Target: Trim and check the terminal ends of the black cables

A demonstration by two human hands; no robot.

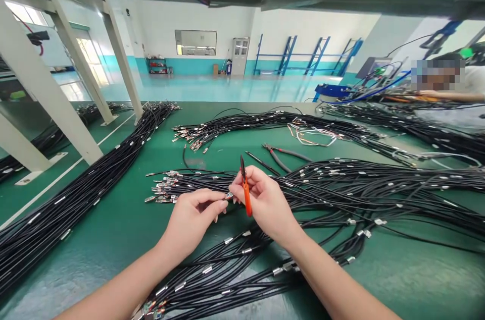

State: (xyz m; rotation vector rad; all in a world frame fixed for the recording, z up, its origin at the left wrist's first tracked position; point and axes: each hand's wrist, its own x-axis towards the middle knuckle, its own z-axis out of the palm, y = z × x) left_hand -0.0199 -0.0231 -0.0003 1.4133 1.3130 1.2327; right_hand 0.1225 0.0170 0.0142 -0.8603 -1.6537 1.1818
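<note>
My left hand (193, 216) is closed, its thumb and index finger pinching a black cable whose small metal connector (229, 195) shows between my two hands. Tucked in my right hand (263, 199) is a small hand tool with orange handles (247, 199) and dark pointed jaws, which looks like snips. The right thumb and index finger also meet at the connector's other side, partly hiding it. Just behind my hands lies a bundle of black cables (322, 176) with bare connector ends to the left. Another cable bundle (227, 262) passes below my hands, its ends at the lower left.
Pliers with red and grey handles (282, 157) and a thin dark pen-like tool (261, 162) lie beyond my hands on the green table (125, 214). More cable bundles run along the left (94, 183) and back (242, 123). White posts (56, 88) stand left. Another person (454, 83) is at the right.
</note>
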